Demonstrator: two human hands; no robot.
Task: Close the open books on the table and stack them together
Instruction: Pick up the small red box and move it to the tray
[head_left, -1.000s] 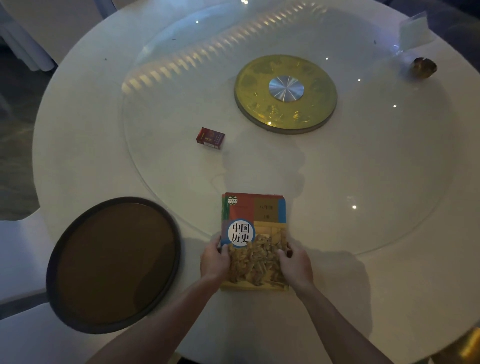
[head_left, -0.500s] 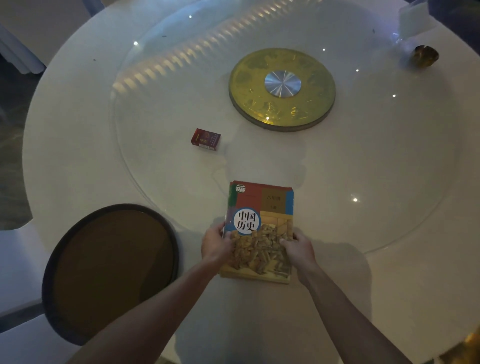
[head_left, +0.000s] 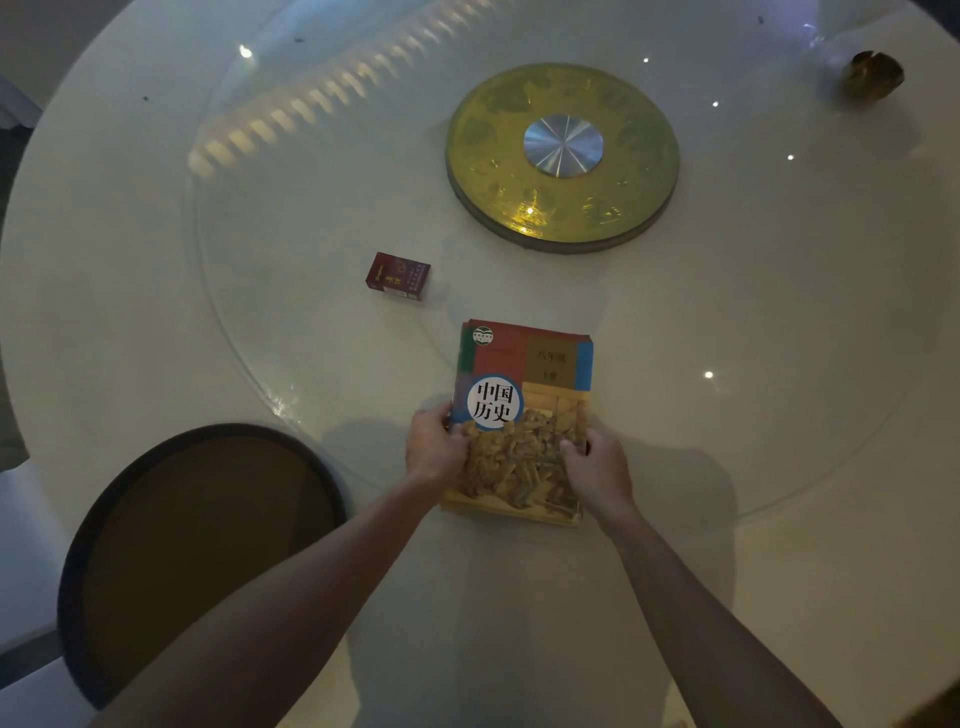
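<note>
Books (head_left: 522, 415) closed, piled near table's (head_left: 779, 571) near edge | left hand (head_left: 434, 449) grips pile's left side | right hand (head_left: 597, 467) grips right side

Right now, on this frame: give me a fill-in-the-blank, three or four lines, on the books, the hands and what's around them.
1. The top book of the stack lies ____, cover up.
2. The left hand and right hand grip the stack by its two ____ edges.
3. The small red box lies on the ____ turntable, apart from the stack.
4. The dark round tray sits on the person's ____ side.

Missing words: closed; side; glass; left
</note>
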